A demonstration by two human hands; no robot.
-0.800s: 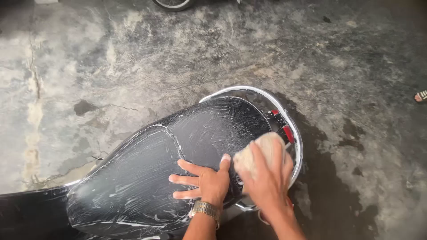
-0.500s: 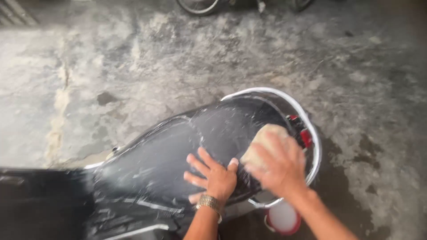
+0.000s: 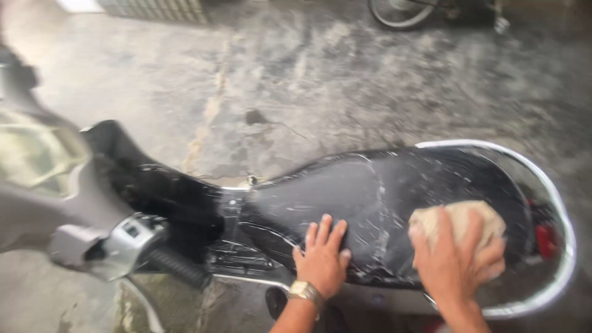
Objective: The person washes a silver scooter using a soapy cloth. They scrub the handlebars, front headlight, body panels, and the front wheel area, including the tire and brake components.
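On the black, soap-streaked seat (image 3: 394,203) of a scooter parked on wet concrete floor (image 3: 345,80), a person's two bare hands are at work, seen from the head camera looking down. The left hand (image 3: 322,258), a metal watch (image 3: 305,291) at its wrist, lies flat on the near edge of the seat, fingers spread apart and palm down, gripping nothing. The right hand (image 3: 455,262) is clamped on a tan sponge (image 3: 459,223), fingers curled over its top, pressing it against the rear part of the seat. A chrome grab rail (image 3: 558,216) curves around the seat's rear end, just beyond the sponge, with a red tail light (image 3: 545,237) inside it. Ahead of the seat, a handlebar grip (image 3: 176,266) and grey switch housing (image 3: 126,237) appear blurred. A bicycle wheel (image 3: 401,13) stands well behind the seat.
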